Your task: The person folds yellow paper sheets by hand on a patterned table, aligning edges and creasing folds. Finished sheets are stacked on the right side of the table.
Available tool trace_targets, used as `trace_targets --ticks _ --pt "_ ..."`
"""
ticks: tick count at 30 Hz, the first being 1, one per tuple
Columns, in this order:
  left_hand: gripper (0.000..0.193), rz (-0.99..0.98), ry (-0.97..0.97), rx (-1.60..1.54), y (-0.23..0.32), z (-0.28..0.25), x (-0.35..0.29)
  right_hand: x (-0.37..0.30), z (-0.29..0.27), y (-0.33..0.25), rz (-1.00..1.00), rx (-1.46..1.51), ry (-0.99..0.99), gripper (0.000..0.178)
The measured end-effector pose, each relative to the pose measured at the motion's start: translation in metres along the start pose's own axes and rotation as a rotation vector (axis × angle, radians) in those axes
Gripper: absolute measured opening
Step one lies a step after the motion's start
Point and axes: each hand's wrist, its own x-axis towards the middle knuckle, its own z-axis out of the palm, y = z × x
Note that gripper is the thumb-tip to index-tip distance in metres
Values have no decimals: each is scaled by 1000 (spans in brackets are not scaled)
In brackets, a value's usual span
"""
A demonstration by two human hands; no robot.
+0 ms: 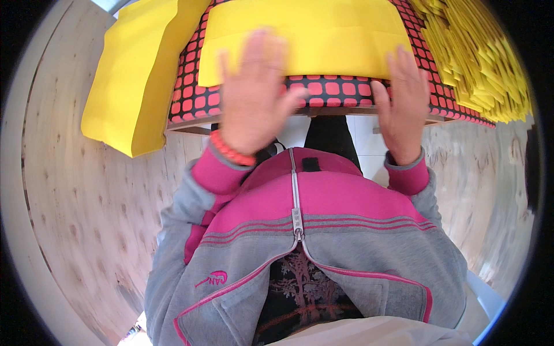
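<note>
A flat, folded yellow sheet (311,40), paper or fabric, lies on the table in front of me. My left hand (254,95), with a red bead bracelet at the wrist, is over the sheet's near left part. Its fingers are stretched out and smeared by motion, the thumb apart. At the sheet's near right corner, my right hand (404,101) rests its fingertips on or just above the yellow surface, fingers extended and thumb spread. Neither hand grips anything; whether the left palm touches the sheet I cannot tell.
A black tablecloth with red squares (199,102) covers the table. Another yellow piece (130,75) hangs over the left edge. At the right, a thick pile of folded yellow pieces (473,57) overhangs the edge. Pale wooden boards (98,213) stand on both sides.
</note>
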Motion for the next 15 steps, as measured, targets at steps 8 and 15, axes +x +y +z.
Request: trace_targets --ticks 8,15 --pt "80 77 -226 -189 8 4 4 8 16 -30 -134 237 -294 50" --pt "79 -105 -217 2 -50 -19 -32 -19 -6 18 64 36 -217 62"
